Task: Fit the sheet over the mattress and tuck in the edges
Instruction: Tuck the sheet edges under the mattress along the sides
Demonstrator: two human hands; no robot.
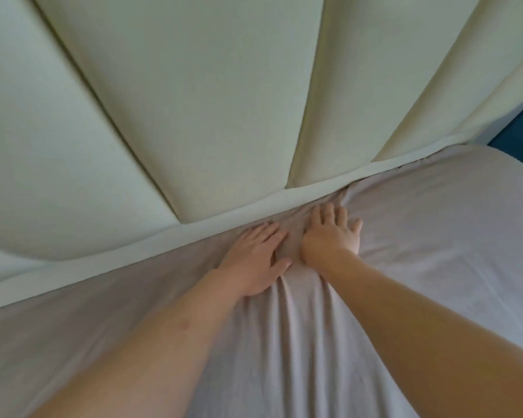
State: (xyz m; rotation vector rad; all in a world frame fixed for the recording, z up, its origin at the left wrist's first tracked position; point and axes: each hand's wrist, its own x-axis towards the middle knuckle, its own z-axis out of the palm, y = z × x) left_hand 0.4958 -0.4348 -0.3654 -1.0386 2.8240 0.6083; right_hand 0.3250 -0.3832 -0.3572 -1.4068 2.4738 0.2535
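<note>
The sheet [405, 282], a pale pinkish-grey cloth, is spread over the mattress [501, 176], covering all of it that shows, from the lower left across to the rounded corner at the upper right. Its far edge runs along the seam where the bed meets the padded headboard [194, 101]. Most of the cloth lies fairly smooth, but long folds rise through the middle and gather into a bunch of wrinkles at that seam, between the two hands. The left hand [254, 260] lies palm down on the sheet, fingers straight and pointing toward the headboard, fingertips near the seam, its thumb at the edge of the bunched cloth; its grip is wide and holds nothing. The right hand [332, 233] rests just beside it, also palm down with fingers spread flat on the wrinkles, its grip likewise wide, pressing rather than pinching. Both bare forearms reach in from the bottom. The headboard is cream, in broad upholstered panels, with a band along its base. A strip of dark blue [520, 128] shows at the right edge.
</note>
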